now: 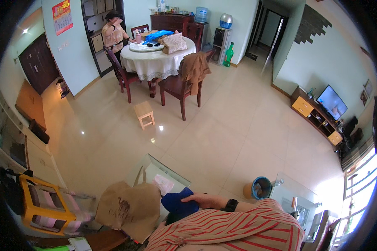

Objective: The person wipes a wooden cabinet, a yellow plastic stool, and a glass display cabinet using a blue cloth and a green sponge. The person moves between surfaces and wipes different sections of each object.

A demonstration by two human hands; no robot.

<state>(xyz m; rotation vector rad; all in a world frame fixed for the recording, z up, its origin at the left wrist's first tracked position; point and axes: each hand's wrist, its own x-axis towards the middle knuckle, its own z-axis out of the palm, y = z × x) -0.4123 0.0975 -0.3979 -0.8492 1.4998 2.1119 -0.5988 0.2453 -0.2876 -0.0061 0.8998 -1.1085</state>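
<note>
My right hand (199, 200), with a black band on its wrist, grips a folded dark blue cloth (180, 203) in front of my body. Under the cloth lies something dark green (173, 218), mostly covered. Of my left hand only a sliver of skin (161, 224) seems to show beside the green item; its fingers are hidden. A brown tote bag (128, 208) printed with a camel and writing stands left of the cloth, its handle raised. Behind the cloth, a pink and white packet (162, 183) lies on a glass-topped table (147, 164).
To the left stands a yellow plastic frame (47, 205) with striped fabric. A lined waste bin (260, 188) is at right, by another glass table (297, 189). Farther off are a wooden stool (144, 109), a draped chair (176, 86) and a person (113, 33) at a round table (150, 64).
</note>
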